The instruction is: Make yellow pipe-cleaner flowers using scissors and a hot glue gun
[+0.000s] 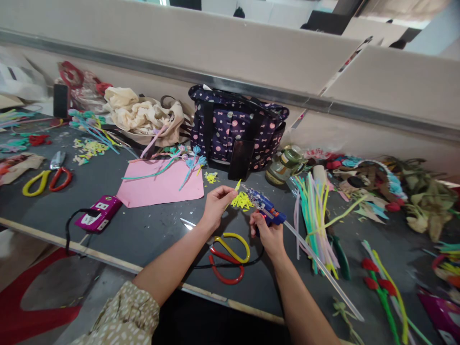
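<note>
Between the fingertips of my left hand (216, 206) is a small yellow pointed piece (238, 185), held upright. My right hand (268, 233) is wrapped round a blue hot glue gun (265, 205), its nozzle pointing left toward that piece. A long clear glue stick (323, 270) runs out of the gun's back toward the lower right. Just behind my hands lies a heap of yellow cut pieces (243, 201). Below them, scissors (230, 242) with one yellow and one red handle rest on the dark table, partly under my left forearm.
A pink sheet (161, 184) with fuzzy-stem flowers lies left. Behind stand a patterned bag (223, 124), a phone (240, 160) and a glass jar (285, 163). Pastel fuzzy stems (312, 220) lie right. Further left are a purple power box (98, 213) and other scissors (50, 175).
</note>
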`<state>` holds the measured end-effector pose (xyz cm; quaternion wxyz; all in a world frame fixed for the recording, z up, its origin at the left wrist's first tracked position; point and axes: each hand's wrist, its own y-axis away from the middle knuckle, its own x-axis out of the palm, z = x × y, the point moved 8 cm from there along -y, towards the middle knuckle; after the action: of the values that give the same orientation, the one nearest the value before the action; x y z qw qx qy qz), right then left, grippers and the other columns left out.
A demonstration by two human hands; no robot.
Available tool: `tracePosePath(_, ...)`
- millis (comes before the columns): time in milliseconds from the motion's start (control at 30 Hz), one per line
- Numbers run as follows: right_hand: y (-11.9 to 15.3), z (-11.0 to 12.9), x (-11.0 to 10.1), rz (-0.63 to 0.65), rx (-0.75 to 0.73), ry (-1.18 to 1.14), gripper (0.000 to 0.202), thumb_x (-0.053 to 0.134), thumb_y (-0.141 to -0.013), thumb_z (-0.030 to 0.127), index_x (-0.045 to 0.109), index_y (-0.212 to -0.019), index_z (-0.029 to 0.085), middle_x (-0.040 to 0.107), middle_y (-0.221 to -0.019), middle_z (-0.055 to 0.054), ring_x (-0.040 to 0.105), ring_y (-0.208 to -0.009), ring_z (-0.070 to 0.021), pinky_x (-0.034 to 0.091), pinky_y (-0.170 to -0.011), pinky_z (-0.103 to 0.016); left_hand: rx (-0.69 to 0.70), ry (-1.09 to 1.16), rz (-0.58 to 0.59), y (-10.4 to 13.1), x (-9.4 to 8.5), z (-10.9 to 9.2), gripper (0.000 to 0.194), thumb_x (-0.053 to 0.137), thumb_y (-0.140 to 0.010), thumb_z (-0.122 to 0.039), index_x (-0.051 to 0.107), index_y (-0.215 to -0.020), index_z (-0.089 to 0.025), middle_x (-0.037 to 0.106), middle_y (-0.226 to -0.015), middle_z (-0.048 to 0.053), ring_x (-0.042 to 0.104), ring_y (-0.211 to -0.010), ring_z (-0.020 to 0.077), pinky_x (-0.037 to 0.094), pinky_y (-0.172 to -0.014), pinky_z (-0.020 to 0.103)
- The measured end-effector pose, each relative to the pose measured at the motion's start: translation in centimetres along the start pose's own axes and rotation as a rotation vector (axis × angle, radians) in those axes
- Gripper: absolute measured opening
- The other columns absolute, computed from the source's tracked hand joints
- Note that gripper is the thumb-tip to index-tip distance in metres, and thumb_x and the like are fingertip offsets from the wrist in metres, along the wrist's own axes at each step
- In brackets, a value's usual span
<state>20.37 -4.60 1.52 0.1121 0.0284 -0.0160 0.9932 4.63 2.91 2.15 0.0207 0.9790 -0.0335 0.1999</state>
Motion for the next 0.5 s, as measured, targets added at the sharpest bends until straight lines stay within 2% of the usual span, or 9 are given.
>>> tracePosePath(500, 0.06, 0.21, 0.05, 0.004, 0.003, 0.059, 0.034, 0.063, -0.078, 0.049, 0.055, -0.068, 0.018, 0.053, -0.053, 0.003, 0.048, -0.039, -0.0086, 0.043, -0.038, -0.021, -0.003, -0.003, 0.012, 0.04, 0.14, -0.25, 0.02, 0.075, -0.067, -0.034, 0.067, -0.072, -0.017, 0.056, -0.065, -0.002, 0.045, -0.06, 0.0076, 0.035, -0.058, 0.021)
